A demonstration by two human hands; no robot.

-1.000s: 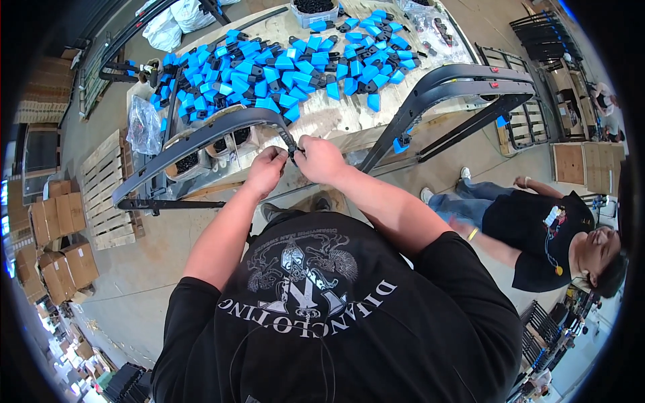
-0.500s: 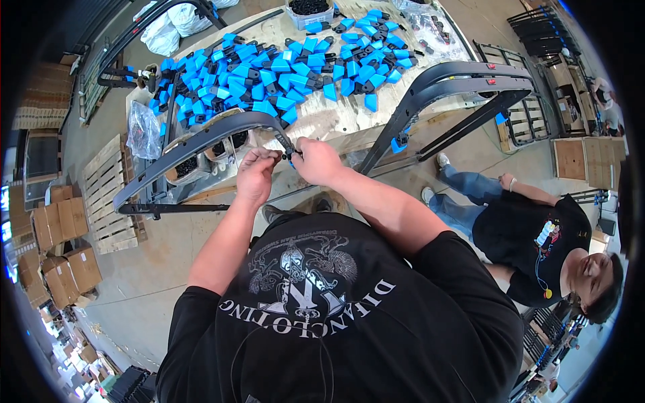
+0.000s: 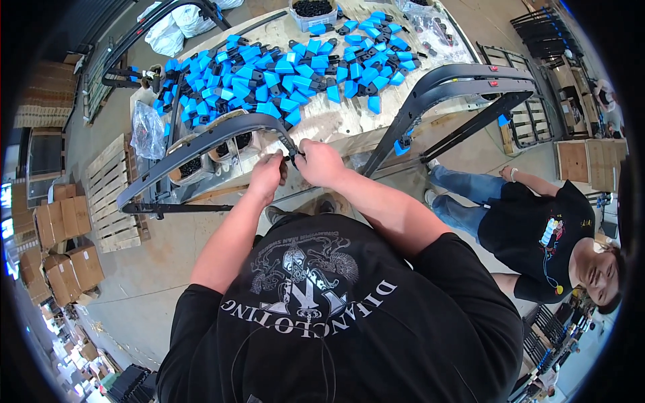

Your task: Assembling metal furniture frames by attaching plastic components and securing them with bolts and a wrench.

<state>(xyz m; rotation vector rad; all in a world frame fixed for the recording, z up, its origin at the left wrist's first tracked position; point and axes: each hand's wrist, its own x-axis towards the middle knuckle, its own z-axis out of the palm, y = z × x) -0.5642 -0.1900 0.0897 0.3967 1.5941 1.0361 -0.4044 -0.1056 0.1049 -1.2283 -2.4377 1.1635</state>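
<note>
- Head view: a black curved frame (image 3: 201, 139) stands along the tabletop's (image 3: 336, 123) near edge.
- Right hand (image 3: 318, 163) grasps its end; left hand (image 3: 267, 177) curls just beside, grip impossible to tell.
- Beyond, blue-and-black pieces (image 3: 272, 78) lie heaped on the tabletop.

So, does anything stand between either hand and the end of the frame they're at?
Nothing visible does. The right hand is at the end of the frame, the left hand close beside it; whether the left fingertips touch is unclear.

One head-worn fisheye camera faces steeply down.
</note>
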